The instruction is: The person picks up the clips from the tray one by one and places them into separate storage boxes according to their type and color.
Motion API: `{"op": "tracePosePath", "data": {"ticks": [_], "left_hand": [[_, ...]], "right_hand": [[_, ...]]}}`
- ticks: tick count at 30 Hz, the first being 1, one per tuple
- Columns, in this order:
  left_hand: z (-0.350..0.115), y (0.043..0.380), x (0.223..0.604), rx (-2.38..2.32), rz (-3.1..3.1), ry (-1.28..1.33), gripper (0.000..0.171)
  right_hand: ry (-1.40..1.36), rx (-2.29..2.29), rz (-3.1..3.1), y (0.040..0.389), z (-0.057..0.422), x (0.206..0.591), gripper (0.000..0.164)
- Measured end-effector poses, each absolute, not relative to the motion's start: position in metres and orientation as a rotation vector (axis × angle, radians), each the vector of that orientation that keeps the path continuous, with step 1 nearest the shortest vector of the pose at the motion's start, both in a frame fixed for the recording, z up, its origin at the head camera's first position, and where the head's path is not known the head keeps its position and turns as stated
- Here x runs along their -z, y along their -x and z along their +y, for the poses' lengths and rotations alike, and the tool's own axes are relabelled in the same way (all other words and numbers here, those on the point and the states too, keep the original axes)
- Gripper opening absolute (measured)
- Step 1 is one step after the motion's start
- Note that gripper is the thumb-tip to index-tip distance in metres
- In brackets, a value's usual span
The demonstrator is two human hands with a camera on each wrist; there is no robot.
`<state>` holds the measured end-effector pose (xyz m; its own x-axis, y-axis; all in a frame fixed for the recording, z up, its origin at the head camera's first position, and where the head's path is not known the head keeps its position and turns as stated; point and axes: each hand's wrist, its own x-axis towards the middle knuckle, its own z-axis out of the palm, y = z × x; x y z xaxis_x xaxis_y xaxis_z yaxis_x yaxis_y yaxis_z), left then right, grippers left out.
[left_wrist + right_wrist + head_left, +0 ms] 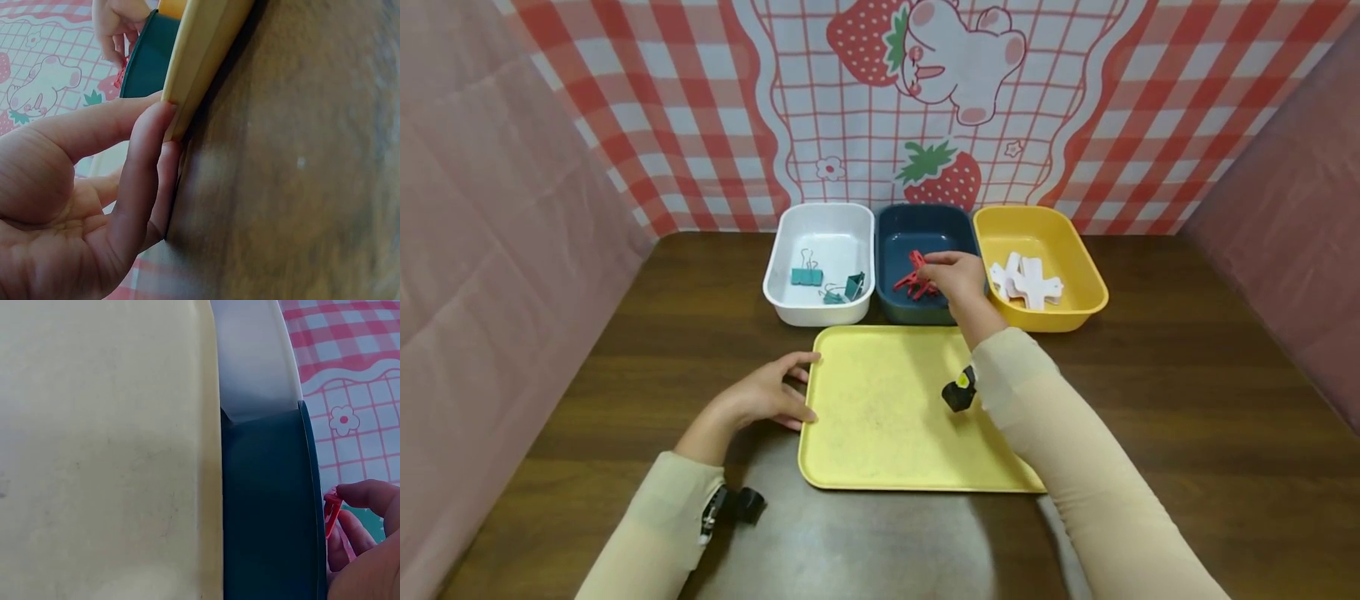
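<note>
Over the dark blue bin, my right hand pinches a red clothespin between thumb and fingertips. More red clothespins lie in the bin just below; the hand partly covers the bin. My left hand is at the left edge of the yellow tray, its fingertips touching the rim. In the left wrist view the fingers of the left hand meet the tray's edge from outside.
Left of the blue bin stands a white bin with teal binder clips. A yellow bin with white cross-shaped pieces stands to the right. All sit on a wooden table before a checked cloth.
</note>
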<state>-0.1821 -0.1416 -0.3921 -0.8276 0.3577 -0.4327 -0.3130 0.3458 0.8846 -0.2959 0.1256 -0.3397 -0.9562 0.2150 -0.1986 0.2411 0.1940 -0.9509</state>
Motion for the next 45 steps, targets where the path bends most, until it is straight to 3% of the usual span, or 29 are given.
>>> {"op": "tracePosePath", "data": {"ticks": [20,45], "left_hand": [[-0.141,0.183,0.388,-1.501,2.051,-0.024,0.086],[-0.142,0.183,0.392,-1.490,2.070,-0.005,0.086]], "right_hand": [[-0.474,2.115,2.270,0.299,0.129,0.335,0.035],[-0.282,2.193,2.264,0.265,0.133,0.344,0.031]]}}
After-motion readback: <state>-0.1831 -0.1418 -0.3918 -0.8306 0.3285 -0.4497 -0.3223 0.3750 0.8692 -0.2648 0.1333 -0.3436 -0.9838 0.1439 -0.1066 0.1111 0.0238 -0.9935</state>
